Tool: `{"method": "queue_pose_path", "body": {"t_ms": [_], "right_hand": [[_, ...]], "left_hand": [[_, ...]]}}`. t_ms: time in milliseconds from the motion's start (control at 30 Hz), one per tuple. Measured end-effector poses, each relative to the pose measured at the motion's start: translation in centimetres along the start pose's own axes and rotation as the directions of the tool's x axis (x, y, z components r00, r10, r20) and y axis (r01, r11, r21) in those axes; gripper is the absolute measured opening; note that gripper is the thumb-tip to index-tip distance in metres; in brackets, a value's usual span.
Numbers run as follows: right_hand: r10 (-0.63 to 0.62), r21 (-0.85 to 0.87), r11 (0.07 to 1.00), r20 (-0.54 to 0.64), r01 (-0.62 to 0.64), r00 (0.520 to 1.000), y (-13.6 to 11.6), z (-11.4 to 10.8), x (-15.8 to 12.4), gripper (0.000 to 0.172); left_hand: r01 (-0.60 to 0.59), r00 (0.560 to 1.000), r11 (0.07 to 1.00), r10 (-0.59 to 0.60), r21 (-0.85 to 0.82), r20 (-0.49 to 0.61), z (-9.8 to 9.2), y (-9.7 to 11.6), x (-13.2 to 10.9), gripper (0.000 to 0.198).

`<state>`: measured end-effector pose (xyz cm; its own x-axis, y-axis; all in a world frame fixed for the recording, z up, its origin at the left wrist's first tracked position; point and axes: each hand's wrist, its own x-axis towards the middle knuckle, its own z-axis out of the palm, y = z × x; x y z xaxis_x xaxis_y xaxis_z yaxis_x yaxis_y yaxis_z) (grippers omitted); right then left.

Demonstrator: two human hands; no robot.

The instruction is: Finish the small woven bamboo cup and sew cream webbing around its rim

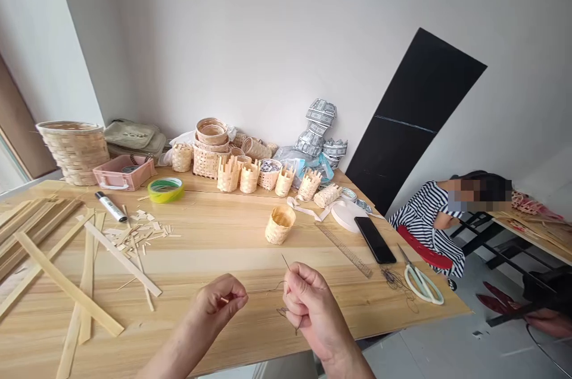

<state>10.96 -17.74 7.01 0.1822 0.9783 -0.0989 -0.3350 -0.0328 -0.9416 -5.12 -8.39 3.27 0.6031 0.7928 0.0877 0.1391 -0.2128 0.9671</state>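
Observation:
My right hand (310, 301) is closed around a thin needle (285, 260), whose tip sticks up above my thumb. Dark thread (274, 289) trails from it, with a loose loop hanging beneath the fingers. To the left, my left hand (220, 301) is pinched over the tabletop, and the thread stretches across to its fingertips. A small woven basket (280, 225) stands upright just beyond both hands, touched by neither. What sits inside my right fist is hidden.
Scissors (423, 283), a phone (375, 240) and a ruler (344, 249) lie right. Wood strips (67, 283), scraps, a marker (111, 207) and green tape (165, 190) cover the left. Several woven baskets (227, 173) line the back. A person (429, 218) sits beyond the table.

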Motion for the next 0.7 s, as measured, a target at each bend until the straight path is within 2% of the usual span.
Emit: {"method": "queue_pose_path", "body": {"t_ms": [67, 100, 167, 200, 267, 333, 433, 567, 700], "right_hand": [[-0.052, -0.267, 0.963, -0.049, 0.038, 0.997, -0.9, -1.8, -0.3, 0.033], [-0.089, -0.415, 0.908, -0.055, 0.059, 0.995, -1.3, -2.7, -0.4, 0.033], [-0.152, -0.63, 0.77, -0.025, 0.102, 0.988, -2.0, -4.3, -0.9, 0.032], [-0.167, -0.677, 0.726, -0.001, 0.122, 0.986, -2.2, -5.0, -1.1, 0.032], [-0.177, -0.69, 0.709, 0.023, 0.143, 0.984, -2.3, -6.6, -1.7, 0.032], [-0.174, -0.677, 0.725, -0.002, 0.127, 0.985, -2.2, -8.4, -2.2, 0.034], [-0.14, -0.609, 0.791, -0.082, 0.062, 0.987, -1.7, -11.1, -2.9, 0.036], [-0.105, -0.401, 0.916, -0.185, 0.022, 0.977, -1.4, -14.1, -3.1, 0.043], [-0.102, -0.307, 0.952, -0.259, 0.018, 0.96, -1.1, -16.2, -3.1, 0.047]], "left_hand": [[0.024, 0.999, 1.0, -0.025, -0.011, -0.023, 1.3, 1.2, 0.5, 0.021], [0.047, 0.999, 0.997, -0.046, -0.059, 0.012, 2.1, 2.0, 0.8, 0.031], [0.131, 0.978, 0.966, -0.089, -0.223, 0.19, 4.1, 3.4, 1.2, 0.048], [0.186, 0.948, 0.934, -0.089, -0.306, 0.304, 5.3, 4.0, 1.4, 0.05], [0.275, 0.893, 0.869, -0.072, -0.411, 0.444, 7.7, 4.8, 2.0, 0.043], [0.307, 0.884, 0.856, -0.095, -0.416, 0.458, 9.8, 5.2, 2.8, 0.028], [0.312, 0.881, 0.898, -0.15, -0.311, 0.449, 12.1, 5.2, 4.1, 0.019], [0.257, 0.873, 0.954, -0.162, -0.152, 0.459, 13.8, 5.0, 5.8, 0.014], [0.176, 0.877, 0.984, -0.167, 0.023, 0.45, 15.2, 5.0, 7.2, 0.013]]}}
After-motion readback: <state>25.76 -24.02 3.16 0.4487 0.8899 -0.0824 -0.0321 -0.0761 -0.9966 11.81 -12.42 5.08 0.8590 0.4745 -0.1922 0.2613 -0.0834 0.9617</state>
